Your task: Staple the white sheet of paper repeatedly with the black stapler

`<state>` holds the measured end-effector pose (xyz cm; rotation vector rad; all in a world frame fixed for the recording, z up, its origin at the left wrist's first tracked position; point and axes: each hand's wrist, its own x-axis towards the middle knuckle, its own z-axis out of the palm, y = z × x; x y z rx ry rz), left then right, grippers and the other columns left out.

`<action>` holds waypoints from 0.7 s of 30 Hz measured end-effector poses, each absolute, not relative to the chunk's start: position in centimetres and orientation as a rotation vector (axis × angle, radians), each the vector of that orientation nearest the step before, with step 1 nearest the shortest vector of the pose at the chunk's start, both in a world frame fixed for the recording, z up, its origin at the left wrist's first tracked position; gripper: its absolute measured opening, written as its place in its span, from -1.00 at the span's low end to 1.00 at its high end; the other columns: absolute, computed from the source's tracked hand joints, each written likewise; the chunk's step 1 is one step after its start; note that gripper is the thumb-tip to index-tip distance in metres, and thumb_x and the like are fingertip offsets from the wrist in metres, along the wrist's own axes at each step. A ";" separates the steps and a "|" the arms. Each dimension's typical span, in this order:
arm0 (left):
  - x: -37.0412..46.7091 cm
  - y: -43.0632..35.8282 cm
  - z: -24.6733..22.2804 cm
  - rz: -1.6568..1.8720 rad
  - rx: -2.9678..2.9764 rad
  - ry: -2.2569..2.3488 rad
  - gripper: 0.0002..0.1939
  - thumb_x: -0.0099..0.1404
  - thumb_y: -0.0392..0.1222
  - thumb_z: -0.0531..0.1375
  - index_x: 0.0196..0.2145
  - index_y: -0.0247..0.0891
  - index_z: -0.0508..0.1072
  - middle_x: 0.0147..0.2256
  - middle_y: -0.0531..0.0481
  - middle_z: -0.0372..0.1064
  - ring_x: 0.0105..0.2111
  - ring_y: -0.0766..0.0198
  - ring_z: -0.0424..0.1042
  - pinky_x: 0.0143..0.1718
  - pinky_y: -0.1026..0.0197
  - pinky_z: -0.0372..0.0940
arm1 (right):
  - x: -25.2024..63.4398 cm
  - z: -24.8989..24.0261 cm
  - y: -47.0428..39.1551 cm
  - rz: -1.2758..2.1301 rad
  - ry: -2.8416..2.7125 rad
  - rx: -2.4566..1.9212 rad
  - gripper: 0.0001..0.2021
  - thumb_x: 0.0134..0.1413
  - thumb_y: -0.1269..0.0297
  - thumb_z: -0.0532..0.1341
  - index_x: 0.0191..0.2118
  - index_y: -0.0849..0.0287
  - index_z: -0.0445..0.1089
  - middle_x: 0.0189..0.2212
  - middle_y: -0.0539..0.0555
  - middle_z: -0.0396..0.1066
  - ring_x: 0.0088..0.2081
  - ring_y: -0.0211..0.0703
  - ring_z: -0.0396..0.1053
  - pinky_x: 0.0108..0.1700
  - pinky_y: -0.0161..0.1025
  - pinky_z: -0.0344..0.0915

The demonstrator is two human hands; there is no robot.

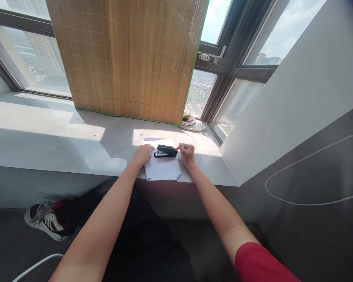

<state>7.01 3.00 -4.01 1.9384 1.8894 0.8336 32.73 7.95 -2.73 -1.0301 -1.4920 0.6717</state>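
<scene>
Right hand [188, 154]: fingers pinched on a small orange-red item [176, 149], mostly hidden; its kind, and whether it belongs to the stapler beside it, could not be determined. Left hand [142, 155]: fingers bent, resting at the upper left edge of the white paper [162, 171]; whether they grip it or merely press it down is not discernible.

Between the hands, the black stapler [166, 151] lies lengthwise across the upper part of the paper, its right end next to the orange-red item. The paper lies on the pale window sill [55, 150], close to its front edge; its lower corners appear folded.

Further out, a bamboo blind [129, 58] with green edging hangs behind the work. At its lower right corner, a stack of round, flat items [189, 121] sits on the sill. Right of the blind, a latch [206, 56] is fitted to the dark window frame [233, 58]. A beaded cord [297, 204] loops at far right. Below the sill, lower left: one white shoe [45, 221] with dark stripes.
</scene>
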 end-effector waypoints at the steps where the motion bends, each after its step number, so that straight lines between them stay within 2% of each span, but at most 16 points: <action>1: 7.1 3.0 -4.0 0.920 1.867 1.879 -0.54 0.43 -0.34 0.11 0.19 -0.21 0.60 0.33 -0.25 0.43 0.38 -0.15 0.33 0.39 -0.07 0.20 | 32.7 -2.8 7.9 0.671 -1.500 -1.020 -0.56 0.15 0.03 0.15 -0.65 0.12 0.48 -0.71 -0.10 0.05 -0.57 -0.25 0.08 -0.37 -0.22 0.13; 4: 7.6 2.9 -3.8 1.193 1.530 1.863 -0.58 0.57 -0.03 0.09 0.25 -0.19 0.49 0.24 -0.31 0.50 0.30 -0.22 0.41 0.31 -0.14 0.24 | 32.6 -2.8 7.8 0.653 -1.535 -1.022 -0.58 0.12 0.05 0.13 -0.66 0.11 0.46 -0.71 -0.09 0.07 -0.57 -0.25 0.10 -0.40 -0.23 0.11; 8: 7.8 3.1 -3.3 1.478 1.048 1.702 -0.41 0.60 0.34 -0.04 0.08 -0.18 0.51 0.24 -0.33 0.49 0.30 -0.15 0.42 0.31 -0.09 0.24 | 32.4 -2.7 7.7 0.589 -1.584 -1.073 -0.59 0.07 0.12 0.12 -0.75 0.07 0.19 -0.72 -0.09 0.00 -0.56 -0.25 0.08 -0.42 -0.25 0.07; 11: 7.6 3.4 -2.9 1.620 0.807 1.539 -0.36 0.60 0.38 -0.08 -0.01 -0.18 0.53 0.31 -0.32 0.44 0.34 -0.07 0.40 0.37 -0.05 0.20 | 32.2 -2.8 7.8 0.571 -1.599 -1.085 -0.60 0.04 0.15 0.11 -0.74 0.05 0.02 -0.70 -0.09 -0.07 -0.55 -0.27 0.04 -0.43 -0.25 0.03; 14: 7.3 3.5 -2.4 1.656 0.692 1.466 -0.37 0.63 0.33 -0.10 -0.12 -0.20 0.54 0.26 -0.33 0.49 0.32 -0.04 0.44 0.40 -0.05 0.19 | 32.1 -3.0 7.9 0.552 -1.613 -1.052 -0.56 0.07 0.17 0.12 -0.71 0.03 -0.07 -0.69 -0.10 -0.12 -0.55 -0.29 0.00 -0.43 -0.25 0.01; 16: 7.2 3.3 -2.0 1.664 0.635 1.442 -0.37 0.64 0.30 -0.10 -0.18 -0.21 0.55 0.19 -0.34 0.53 0.30 -0.04 0.47 0.39 -0.05 0.21 | 32.1 -3.0 7.9 0.512 -1.628 -1.022 -0.54 0.15 0.15 0.12 -0.72 0.04 -0.01 -0.69 -0.09 -0.04 -0.55 -0.26 0.04 -0.41 -0.23 0.08; 18: 7.2 3.1 -1.6 1.677 0.596 1.417 -0.37 0.64 0.29 -0.08 -0.21 -0.23 0.55 0.15 -0.36 0.55 0.29 -0.04 0.47 0.38 -0.04 0.23 | 32.2 -2.8 7.8 0.472 -1.672 -0.978 -0.55 0.26 0.09 0.13 -0.65 0.07 0.26 -0.64 -0.04 0.19 -0.48 -0.19 0.19 -0.33 -0.20 0.21; 20: 7.4 2.7 -1.2 1.698 0.578 1.394 -0.38 0.64 0.28 -0.05 -0.21 -0.24 0.56 0.16 -0.36 0.55 0.31 -0.04 0.45 0.39 -0.03 0.21 | 32.3 -2.6 7.9 0.481 -1.757 -0.928 -0.65 0.31 0.01 0.18 -0.39 0.09 0.56 -0.43 0.05 0.49 -0.32 -0.11 0.35 -0.23 -0.17 0.31; 21: 7.6 2.5 -1.0 1.712 0.577 1.383 -0.39 0.64 0.28 -0.04 -0.20 -0.25 0.56 0.18 -0.36 0.54 0.33 -0.03 0.43 0.41 -0.02 0.19 | 32.3 -2.6 8.0 0.507 -1.815 -0.906 -0.68 0.30 -0.02 0.23 -0.24 0.08 0.61 -0.29 0.09 0.57 -0.24 -0.07 0.40 -0.20 -0.16 0.35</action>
